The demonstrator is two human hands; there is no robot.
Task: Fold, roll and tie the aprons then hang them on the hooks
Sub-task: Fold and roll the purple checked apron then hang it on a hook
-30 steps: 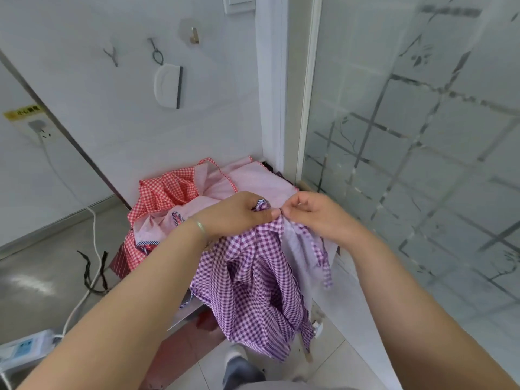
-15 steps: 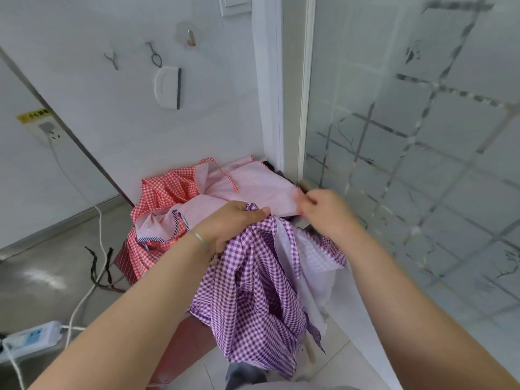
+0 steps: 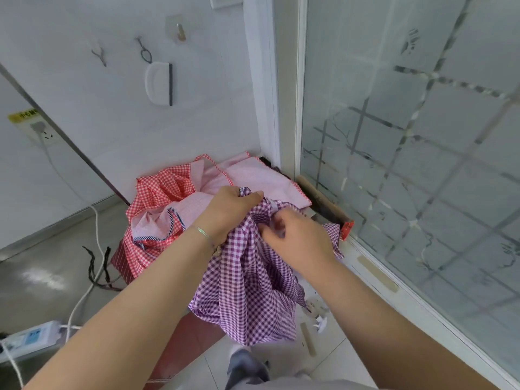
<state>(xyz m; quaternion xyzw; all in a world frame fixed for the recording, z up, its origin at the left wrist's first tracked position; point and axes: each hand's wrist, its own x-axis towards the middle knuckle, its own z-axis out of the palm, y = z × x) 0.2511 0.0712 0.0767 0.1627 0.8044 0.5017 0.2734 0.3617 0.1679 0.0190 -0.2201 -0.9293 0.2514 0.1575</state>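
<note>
A purple gingham apron (image 3: 247, 288) hangs bunched in front of me over the edge of a pile. My left hand (image 3: 230, 209) grips its gathered top, fingers closed around the cloth. My right hand (image 3: 298, 237) is pressed into the folds just to the right, fingers curled in the fabric. Behind lie a red gingham apron (image 3: 160, 190) and a pale pink apron (image 3: 259, 178) in a heap. On the wall above are hooks: a wire hook (image 3: 100, 53), a hook (image 3: 142, 47) with a dark loop, and a metal hook (image 3: 181, 32).
A white dustpan-like tool (image 3: 159, 83) hangs on the wall. A frosted glass door (image 3: 408, 136) stands at the right. A white cable (image 3: 90, 266) runs from a wall socket (image 3: 42, 130) to a power strip (image 3: 28, 339) on the floor at left. Dark strings (image 3: 98, 266) lie beside the pile.
My right hand came back from the right and down into the purple apron beside my left hand. The left hand kept its grip on the bunched top.
</note>
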